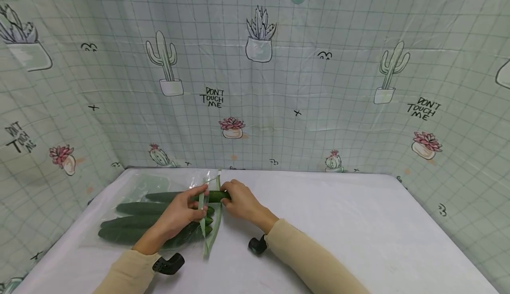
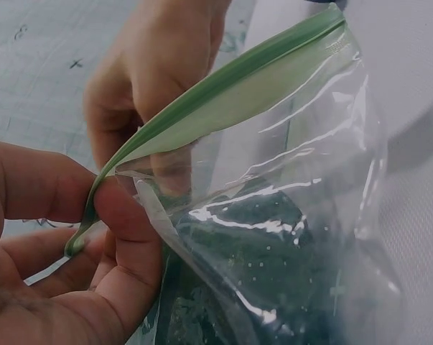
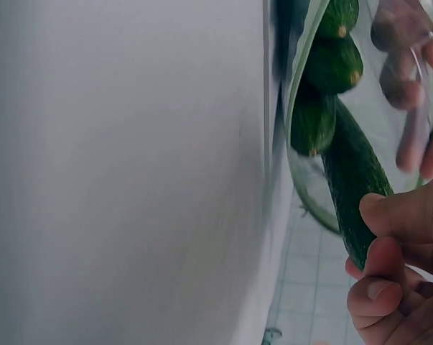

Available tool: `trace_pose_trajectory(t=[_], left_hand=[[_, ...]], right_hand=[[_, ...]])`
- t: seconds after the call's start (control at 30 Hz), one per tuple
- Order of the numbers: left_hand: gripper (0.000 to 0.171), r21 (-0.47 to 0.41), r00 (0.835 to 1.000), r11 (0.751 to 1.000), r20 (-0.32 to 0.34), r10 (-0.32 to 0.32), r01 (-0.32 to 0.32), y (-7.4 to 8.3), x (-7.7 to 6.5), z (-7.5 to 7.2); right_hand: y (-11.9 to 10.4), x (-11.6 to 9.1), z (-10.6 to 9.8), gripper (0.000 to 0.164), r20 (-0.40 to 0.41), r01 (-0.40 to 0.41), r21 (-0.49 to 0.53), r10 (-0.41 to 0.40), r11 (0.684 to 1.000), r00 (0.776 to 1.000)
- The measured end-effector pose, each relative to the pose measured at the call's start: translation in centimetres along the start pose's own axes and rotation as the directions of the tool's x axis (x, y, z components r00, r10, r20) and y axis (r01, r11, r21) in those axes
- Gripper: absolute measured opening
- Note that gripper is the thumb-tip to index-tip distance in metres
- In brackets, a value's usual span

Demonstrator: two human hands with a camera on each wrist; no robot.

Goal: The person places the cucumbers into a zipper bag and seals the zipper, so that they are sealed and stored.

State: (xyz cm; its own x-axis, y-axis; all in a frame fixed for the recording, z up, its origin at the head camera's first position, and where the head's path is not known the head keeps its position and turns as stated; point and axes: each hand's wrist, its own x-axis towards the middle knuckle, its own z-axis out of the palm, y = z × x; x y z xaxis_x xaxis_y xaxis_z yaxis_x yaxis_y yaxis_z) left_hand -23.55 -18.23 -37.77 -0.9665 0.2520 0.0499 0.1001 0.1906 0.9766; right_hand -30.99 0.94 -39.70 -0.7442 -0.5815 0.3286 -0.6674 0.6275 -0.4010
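Note:
A clear zip bag with a green edge (image 1: pixel 215 234) lies on its side at the left of the table, its mouth facing right. Several dark green cucumbers (image 1: pixel 123 235) lie inside it. My left hand (image 1: pixel 175 216) pinches the upper layer of the bag's mouth between thumb and fingers, holding it raised. At the opening, my right hand (image 1: pixel 244 203) grips the near end of the farthest cucumber (image 3: pixel 351 162), whose rest extends into the bag. In the right wrist view, the stem ends of the other cucumbers (image 3: pixel 336 65) show at the mouth beside it.
The white table (image 1: pixel 338 232) reaches to a curtain (image 1: pixel 287 86) printed with cacti, which stands behind it and at both sides. A black wrist camera (image 1: pixel 169 264) sits at the left sleeve, another black device (image 1: pixel 257 245) at the right.

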Motion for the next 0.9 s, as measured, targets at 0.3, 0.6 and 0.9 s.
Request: trace_pose_trajectory(t=[0.3, 0.6, 0.9], left_hand=[[0.072, 0.003, 1.000, 1.000, -0.016, -0.013, 0.014, 0.1, 0.0, 0.0], [0.071, 0.021, 1.000, 1.000, -0.027, -0.016, 0.016, 0.0, -0.1, 0.0], [0.070, 0.003, 1.000, 1.000, -0.005, -0.015, 0.015, 0.1, -0.1, -0.1]], right_hand=[[-0.3, 1.4, 0.9, 0.017, 0.039, -0.028, 0.081, 0.025, 0.996, 0.999], [1.5, 1.8, 1.0, 0.027, 0.193, -0.010, 0.144, -0.018, 0.990, 0.981], [3.0, 1.8, 0.5, 0.036, 0.325, -0.052, 0.214, -0.020, 0.975, 0.946]])
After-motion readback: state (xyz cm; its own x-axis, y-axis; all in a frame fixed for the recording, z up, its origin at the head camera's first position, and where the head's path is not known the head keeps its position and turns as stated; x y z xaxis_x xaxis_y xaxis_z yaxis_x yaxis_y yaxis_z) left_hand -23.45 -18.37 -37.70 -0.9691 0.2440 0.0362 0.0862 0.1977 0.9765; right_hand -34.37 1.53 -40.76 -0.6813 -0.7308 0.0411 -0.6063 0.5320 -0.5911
